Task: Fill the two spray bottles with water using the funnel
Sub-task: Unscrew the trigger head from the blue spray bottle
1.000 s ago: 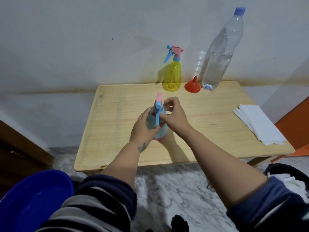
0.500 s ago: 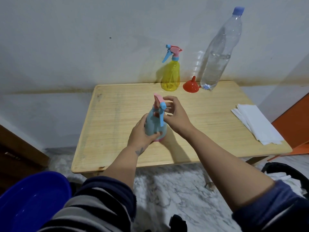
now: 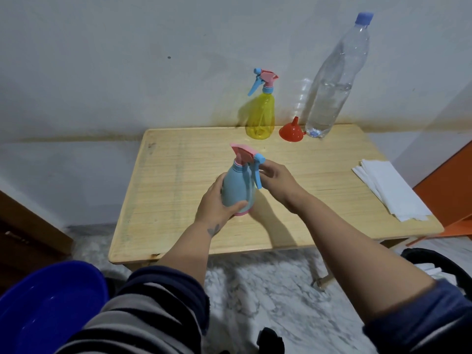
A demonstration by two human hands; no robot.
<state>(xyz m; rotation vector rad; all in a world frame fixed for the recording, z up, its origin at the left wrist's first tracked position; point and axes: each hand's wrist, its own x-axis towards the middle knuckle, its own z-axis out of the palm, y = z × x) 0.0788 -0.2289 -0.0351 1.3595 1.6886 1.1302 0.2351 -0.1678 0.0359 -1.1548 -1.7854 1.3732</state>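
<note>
A pale blue spray bottle with a pink base and a pink spray head stands near the middle of the wooden table, its blue trigger hanging down on the right side. The left hand grasps the bottle's lower body, fingers wrapped round the far side and thumb across the near side. The right hand sits just to the right of the spray head with its fingers curled at the blue nozzle; whether they actually pinch it cannot be told.

Compared with a second ago, the spray head has turned: then the trigger faced the camera and the right hand was over the top, whereas the nozzle and trigger point right at this moment and the right hand has dropped to that side. The bottle has stayed at the same spot.

A blue plastic basin sits at the near left, off the table. Along the far edge, from left to right, stand a yellow spray bottle, a red funnel resting mouth down, and a tall clear water bottle with a blue cap, partly filled. Folded white paper towels lie at the right edge. Nothing stands between the hands and the far items
</note>
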